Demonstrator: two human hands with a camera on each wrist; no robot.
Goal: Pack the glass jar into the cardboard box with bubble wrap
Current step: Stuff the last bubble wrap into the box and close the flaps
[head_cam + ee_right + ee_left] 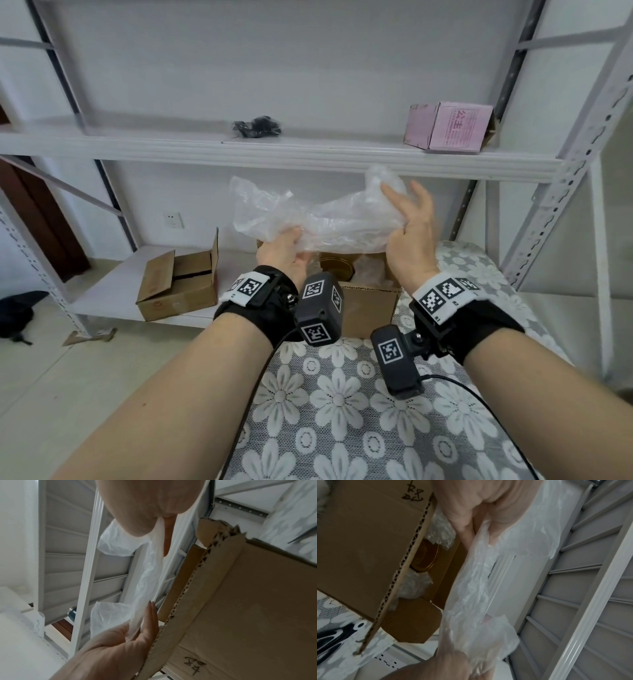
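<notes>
1. I am looking down at a table covered in a grey cloth (342, 394) with white flowers, standing in front of white metal shelving (281, 150). A pink box (448, 126) sits on the upper shelf; a spare brown carton (181, 284) lies on the low shelf to the left.

2. The open cardboard box (370, 308) stands at the far end of the table, directly below my raised hands. Its near flap hides most of the inside.

3. I hold a crumpled sheet of clear bubble wrap (315, 216) stretched above the box, apart from it.

4. The glass jar (337, 269) is already inside the box. Only its gold lid shows, with wads of wrap packed beside it in the left wrist view.

5. My left hand (286, 251) grasps the sheet's lower left edge, fingers curled around it.

6. My right hand (412, 233) pinches the right end between thumb and forefinger; the other fingers are spread loosely.

7. I judge the step in hand to be cushioning the top. To do it well, I would bunch the sheet, lower it centred over the lid, and press gently into the gaps, so that the flaps can fold flat over the padding.
</notes>
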